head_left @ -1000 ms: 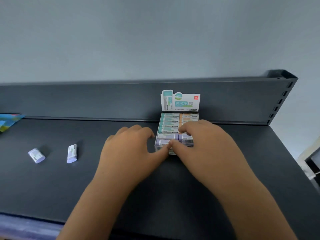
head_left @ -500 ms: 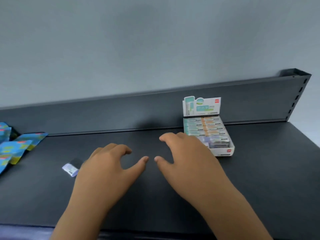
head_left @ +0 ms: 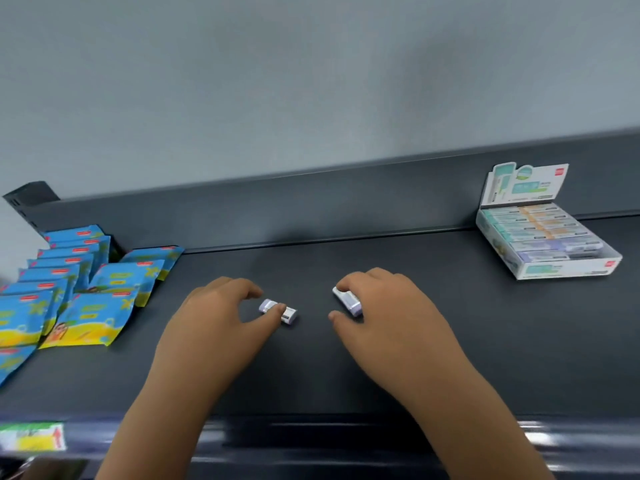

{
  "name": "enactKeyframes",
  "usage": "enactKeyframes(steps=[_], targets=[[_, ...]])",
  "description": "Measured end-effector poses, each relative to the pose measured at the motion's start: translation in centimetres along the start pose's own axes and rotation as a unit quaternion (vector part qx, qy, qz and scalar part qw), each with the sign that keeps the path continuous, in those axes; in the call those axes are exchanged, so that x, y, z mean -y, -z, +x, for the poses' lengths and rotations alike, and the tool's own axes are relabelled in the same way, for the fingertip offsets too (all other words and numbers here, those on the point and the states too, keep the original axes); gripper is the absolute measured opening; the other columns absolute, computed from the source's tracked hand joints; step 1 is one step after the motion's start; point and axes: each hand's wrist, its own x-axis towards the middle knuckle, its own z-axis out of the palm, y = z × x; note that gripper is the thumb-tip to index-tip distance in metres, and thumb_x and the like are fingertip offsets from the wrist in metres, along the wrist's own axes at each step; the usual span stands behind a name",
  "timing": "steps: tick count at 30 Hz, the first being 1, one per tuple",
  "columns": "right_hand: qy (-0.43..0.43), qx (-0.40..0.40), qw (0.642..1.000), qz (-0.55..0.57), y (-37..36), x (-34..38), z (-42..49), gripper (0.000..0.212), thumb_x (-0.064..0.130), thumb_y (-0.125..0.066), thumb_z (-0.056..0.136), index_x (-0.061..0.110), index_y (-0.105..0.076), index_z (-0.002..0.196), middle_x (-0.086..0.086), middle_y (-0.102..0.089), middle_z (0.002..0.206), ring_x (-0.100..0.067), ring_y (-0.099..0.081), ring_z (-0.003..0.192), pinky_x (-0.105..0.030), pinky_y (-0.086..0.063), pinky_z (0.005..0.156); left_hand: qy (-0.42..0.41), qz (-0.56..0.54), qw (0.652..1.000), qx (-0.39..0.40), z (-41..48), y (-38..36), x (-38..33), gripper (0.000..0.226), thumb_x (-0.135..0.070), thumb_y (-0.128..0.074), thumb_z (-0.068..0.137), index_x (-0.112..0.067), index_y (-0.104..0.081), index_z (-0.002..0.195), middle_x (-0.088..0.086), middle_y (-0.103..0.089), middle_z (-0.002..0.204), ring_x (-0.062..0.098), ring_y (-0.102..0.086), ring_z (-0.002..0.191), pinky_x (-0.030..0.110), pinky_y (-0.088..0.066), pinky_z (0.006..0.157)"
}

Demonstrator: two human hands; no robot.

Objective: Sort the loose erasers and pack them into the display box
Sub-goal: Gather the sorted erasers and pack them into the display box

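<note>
Purple-ended left eraser (head_left: 267, 305) sits pinched in the left grip (head_left: 214, 327); the right grip (head_left: 391, 320) clasps the right eraser (head_left: 348, 301) on the shelf (head_left: 485, 341).

My one camera rides on my head, looking forward and down at the dark shelf (head_left: 485, 358). It stands left of the display box (head_left: 549, 244) and nearer to me than it, close over the shelf's front lip, facing the wall (head_left: 311, 81) behind the box.
</note>
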Motion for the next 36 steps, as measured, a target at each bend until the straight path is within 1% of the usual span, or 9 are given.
enactKeyframes(steps=[9, 14, 16, 20, 24, 28, 31, 34, 36], targets=[[-0.042, 0.011, 0.998, -0.048, -0.5, -0.3, 2.1, 0.028, 0.043, -0.052, 0.095, 0.032, -0.057, 0.12, 0.011, -0.056, 0.11, -0.014, -0.049, 0.104, -0.032, -0.05, 0.08, -0.082, -0.063, 0.993, 0.059, 1.8, -1.9, 1.3, 0.03, -0.043, -0.074, 0.083, -0.037, -0.066, 0.112, -0.026, -0.056, 0.112, 0.009, -0.054, 0.113, 0.03, -0.046, 0.095], [-0.069, 0.055, 0.991, -0.098, -0.8, -0.6, 3.5, 0.03, 0.047, -0.05, 0.096, 0.025, -0.059, 0.114, 0.008, -0.057, 0.108, -0.017, -0.051, 0.102, -0.035, -0.053, 0.079, -0.121, -0.08, 0.985, 0.089, 2.6, -2.7, 1.4, 0.042, -0.025, -0.075, 0.085, -0.038, -0.064, 0.123, -0.029, -0.054, 0.126, 0.009, -0.047, 0.124, 0.022, -0.037, 0.099], [-0.085, 0.061, 0.989, -0.107, -1.2, 0.0, 4.1, 0.029, 0.045, -0.053, 0.094, 0.023, -0.061, 0.111, 0.006, -0.057, 0.103, -0.018, -0.051, 0.099, -0.036, -0.052, 0.079, -0.133, -0.047, 0.986, 0.091, 2.8, -2.7, 1.9, 0.048, -0.019, -0.07, 0.084, -0.04, -0.063, 0.126, -0.027, -0.058, 0.132, 0.01, -0.044, 0.128, 0.027, -0.042, 0.102], [-0.122, 0.086, 0.982, -0.118, -2.7, 1.8, 5.0, 0.028, 0.039, -0.058, 0.09, 0.022, -0.062, 0.112, 0.004, -0.057, 0.104, -0.021, -0.056, 0.1, -0.036, -0.052, 0.08, -0.15, 0.03, 0.982, 0.114, 3.3, -2.1, 2.8, 0.038, -0.022, -0.058, 0.088, -0.039, -0.065, 0.12, -0.019, -0.067, 0.115, 0.011, -0.048, 0.12, 0.035, -0.048, 0.094], [-0.15, 0.104, 0.975, -0.126, -4.0, 3.8, 5.5, 0.027, 0.028, -0.061, 0.086, 0.034, -0.066, 0.112, 0.008, -0.059, 0.11, -0.018, -0.058, 0.102, -0.033, -0.052, 0.078, -0.192, 0.07, 0.971, 0.125, 3.8, -1.7, 3.3, 0.024, -0.029, -0.05, 0.092, -0.032, -0.063, 0.111, -0.01, -0.06, 0.108, 0.017, -0.051, 0.105, 0.038, -0.049, 0.084], [-0.191, 0.08, 0.977, -0.048, -5.0, 4.9, 5.6, 0.016, 0.025, -0.067, 0.077, 0.034, -0.068, 0.09, 0.015, -0.064, 0.089, -0.006, -0.063, 0.084, -0.026, -0.055, 0.07, -0.225, 0.057, 0.965, 0.125, 4.3, -1.6, 3.9, 0.015, -0.031, -0.046, 0.09, -0.027, -0.06, 0.093, -0.007, -0.055, 0.094, 0.017, -0.053, 0.093, 0.036, -0.049, 0.075], [-0.215, 0.007, 0.975, 0.058, -5.0, 4.9, 5.6, 0.015, 0.019, -0.075, 0.075, 0.027, -0.063, 0.078, 0.01, -0.065, 0.076, -0.002, -0.061, 0.063, -0.01, -0.042, 0.045, -0.224, 0.019, 0.968, 0.112, 4.7, -1.3, 4.5, 0.013, -0.034, -0.05, 0.091, -0.029, -0.062, 0.095, -0.009, -0.054, 0.094, 0.012, -0.053, 0.09, 0.034, -0.049, 0.073], [-0.22, -0.043, 0.967, 0.117, -4.6, 4.3, 5.4, 0.019, 0.015, -0.076, 0.078, 0.029, -0.065, 0.082, 0.008, -0.065, 0.075, -0.004, -0.062, 0.064, -0.011, -0.043, 0.05, -0.213, -0.023, 0.971, 0.103, 4.9, -0.6, 4.5, 0.011, -0.031, -0.054, 0.088, -0.031, -0.063, 0.094, -0.01, -0.054, 0.093, 0.008, -0.053, 0.085, 0.032, -0.05, 0.073], [-0.218, -0.044, 0.958, 0.179, -4.0, 3.7, 5.1, 0.023, 0.013, -0.075, 0.081, 0.034, -0.069, 0.089, 0.004, -0.066, 0.071, -0.012, -0.068, 0.062, -0.026, -0.056, 0.062, -0.202, -0.055, 0.972, 0.111, 5.1, -0.2, 4.0, 0.009, -0.028, -0.058, 0.085, -0.032, -0.064, 0.09, -0.012, -0.056, 0.091, 0.007, -0.055, 0.084, 0.032, -0.05, 0.074]])
